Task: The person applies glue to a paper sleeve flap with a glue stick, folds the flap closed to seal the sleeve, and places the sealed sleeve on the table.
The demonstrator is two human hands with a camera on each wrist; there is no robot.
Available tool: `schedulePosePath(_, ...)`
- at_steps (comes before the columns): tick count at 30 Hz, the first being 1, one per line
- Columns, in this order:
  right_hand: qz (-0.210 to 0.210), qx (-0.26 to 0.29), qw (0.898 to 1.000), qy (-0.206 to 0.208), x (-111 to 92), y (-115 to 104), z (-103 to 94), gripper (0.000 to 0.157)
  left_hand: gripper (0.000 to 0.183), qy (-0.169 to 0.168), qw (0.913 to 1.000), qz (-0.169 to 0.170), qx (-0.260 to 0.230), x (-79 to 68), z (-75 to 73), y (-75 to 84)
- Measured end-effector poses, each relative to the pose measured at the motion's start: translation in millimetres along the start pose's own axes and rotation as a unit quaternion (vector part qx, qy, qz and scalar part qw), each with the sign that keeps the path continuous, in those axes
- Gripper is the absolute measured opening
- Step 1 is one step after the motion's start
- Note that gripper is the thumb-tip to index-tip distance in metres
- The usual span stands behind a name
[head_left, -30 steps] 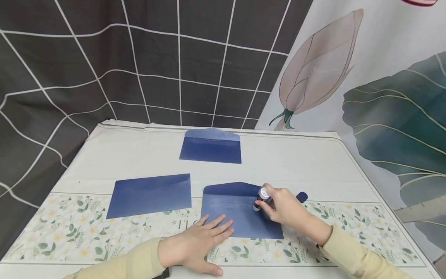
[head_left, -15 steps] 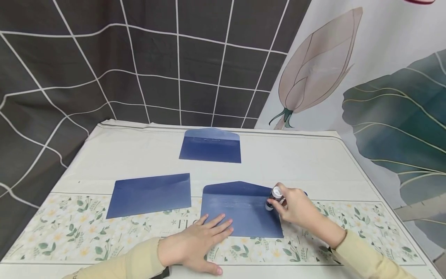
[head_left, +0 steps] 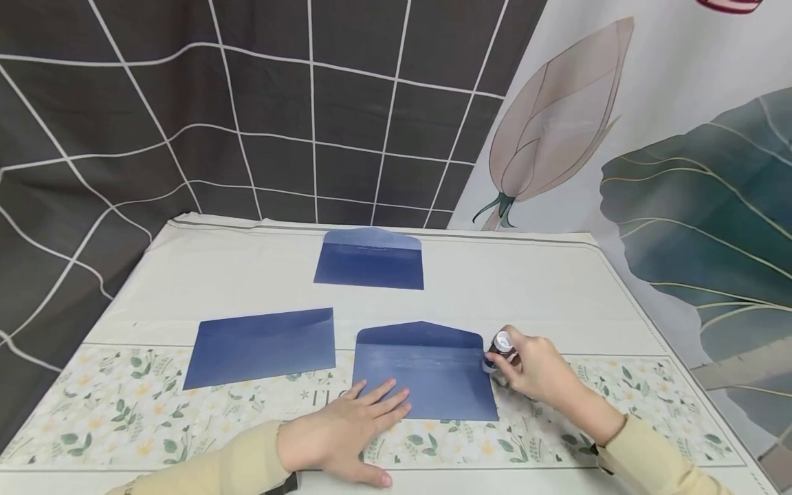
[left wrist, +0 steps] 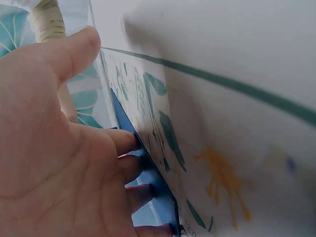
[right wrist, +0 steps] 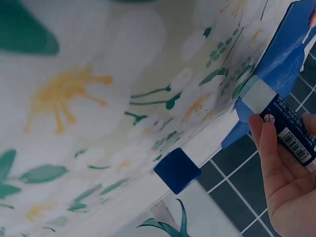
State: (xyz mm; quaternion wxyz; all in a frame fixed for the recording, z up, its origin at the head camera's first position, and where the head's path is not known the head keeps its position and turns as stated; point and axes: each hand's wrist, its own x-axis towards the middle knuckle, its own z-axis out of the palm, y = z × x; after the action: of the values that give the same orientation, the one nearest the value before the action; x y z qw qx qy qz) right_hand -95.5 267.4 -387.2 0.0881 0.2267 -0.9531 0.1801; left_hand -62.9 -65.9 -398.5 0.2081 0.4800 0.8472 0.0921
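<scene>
A blue envelope [head_left: 445, 388] lies with its flap unfolded toward the far side. My left hand [head_left: 346, 436] is spread flat, its fingertips resting on the envelope's near left part. In the left wrist view those fingers [left wrist: 126, 143] reach over the blue paper. My right hand [head_left: 544, 368] grips a glue stick [right wrist: 291, 126] with a dark label and white base, tilted, its lower end down at the envelope's right edge just below the flap. Whitish smears show along the paper below the fold. A blue cap [right wrist: 177, 170] lies on the tablecloth near the right hand.
A second blue envelope [head_left: 260, 349] lies at the left, and a third [head_left: 370, 267] with its flap unfolded lies farther back. A floral-printed cloth [head_left: 204, 412] covers the table. Dark checked fabric [head_left: 260, 103] hangs behind it, with printed fabric [head_left: 557, 130] at the right.
My right hand has moved right with the glue stick, from over the envelope to its right edge. In the head view the cap is now hidden behind that hand. The left hand stays put.
</scene>
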Motion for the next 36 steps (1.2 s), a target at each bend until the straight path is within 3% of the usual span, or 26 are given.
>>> schedulePosePath(5,-0.036,-0.003,0.999,0.029,-5.7,6.2,2.2,0.019,0.086,-0.003,1.0,-0.004,0.0,-0.8,-2.6,0.7)
schedulePosePath(9,-0.102,-0.045,0.99,0.092,-11.9,13.7,2.6,0.02,0.081,-0.009,0.9998,-0.008,-0.014,1.4,-5.5,1.1)
schedulePosePath(11,-0.103,-0.06,0.985,0.127,-13.3,16.1,1.8,0.022,0.079,-0.011,0.9997,-0.01,-0.018,3.0,-6.5,0.9)
schedulePosePath(15,-0.038,-0.007,0.986,0.161,-9.7,16.1,-2.0,0.019,0.073,-0.009,0.9998,-0.015,-0.013,5.0,-7.8,0.1)
schedulePosePath(18,0.04,0.067,0.987,0.14,-2.8,11.7,-5.9,0.023,0.066,-0.008,0.9999,-0.01,-0.005,7.1,-10.7,-3.1)
schedulePosePath(21,0.112,0.135,0.978,0.108,7.3,5.8,-7.7,0.028,0.05,-0.005,1.0,0.007,-0.005,12.2,-18.3,-9.3)
schedulePosePath(24,0.149,0.231,0.958,0.078,22.3,-0.1,-4.7,0.031,0.037,0.022,0.9992,0.025,-0.021,19.9,-28.4,-18.5)
schedulePosePath(27,0.153,0.326,0.931,0.052,38.8,-4.1,3.3,0.033,0.036,0.077,0.9962,0.026,-0.033,29.3,-38.3,-29.5)
schedulePosePath(29,0.157,0.376,0.913,0.032,50.4,-5.5,10.2,0.033,0.044,0.116,0.9926,0.005,-0.036,36.1,-43.6,-37.3)
schedulePosePath(32,0.171,0.436,0.884,0.011,66.7,-6.1,21.6,0.033,0.072,0.159,0.9856,-0.044,-0.036,45.7,-48.4,-47.8)
schedulePosePath(36,0.188,0.491,0.851,-0.002,82.1,-7.0,35.9,0.032,0.101,0.169,0.9815,-0.081,-0.038,53.2,-47.9,-56.8)
